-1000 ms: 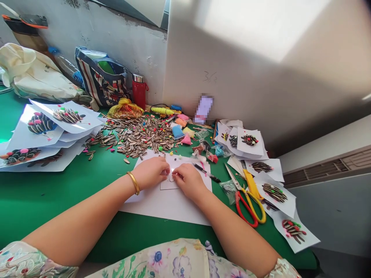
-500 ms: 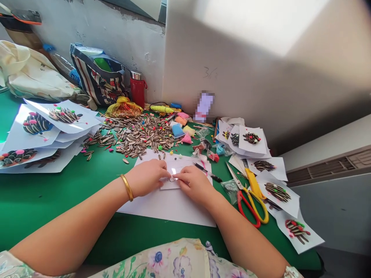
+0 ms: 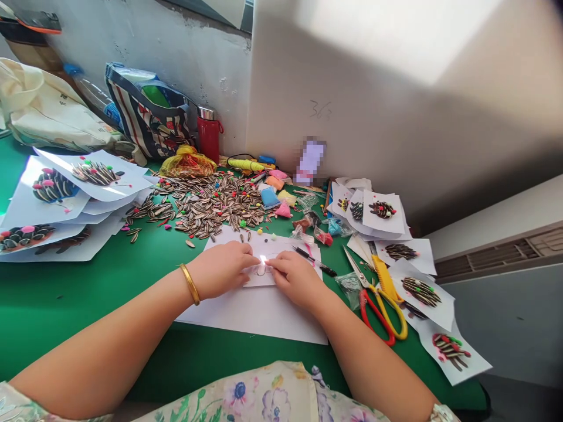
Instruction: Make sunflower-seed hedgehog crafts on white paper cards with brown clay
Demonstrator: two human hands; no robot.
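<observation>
A small white card (image 3: pixel 260 282) lies on larger white paper (image 3: pixel 264 316), with a dark looped outline drawn on it and a bright glare at its middle. From the left, my left hand (image 3: pixel 224 269), wearing a gold bangle, rests on the card with its index finger stretched toward the glare. My right hand (image 3: pixel 297 278) touches the card's right side, index finger extended and the other fingers bent. A narrow gap separates the fingertips, and I see nothing held in them. Beside my right hand lies a black pen (image 3: pixel 314 261). Several seeds and tiny balls sit along the paper's top.
Striped sunflower seeds (image 3: pixel 215 205) spread behind the paper, near bags of coloured clay (image 3: pixel 270 198). Seed-decorated cards lie left (image 3: pixel 99 176) and right (image 3: pixel 424 293). Scissors (image 3: pixel 382 310) and a yellow cutter (image 3: pixel 387 278) are right. A red flask (image 3: pixel 208 138) stands behind.
My fingertips have drawn slightly apart, uncovering more of the drawn outline on the card. The glare between them looks brighter. Both arms stay nearly in place.
</observation>
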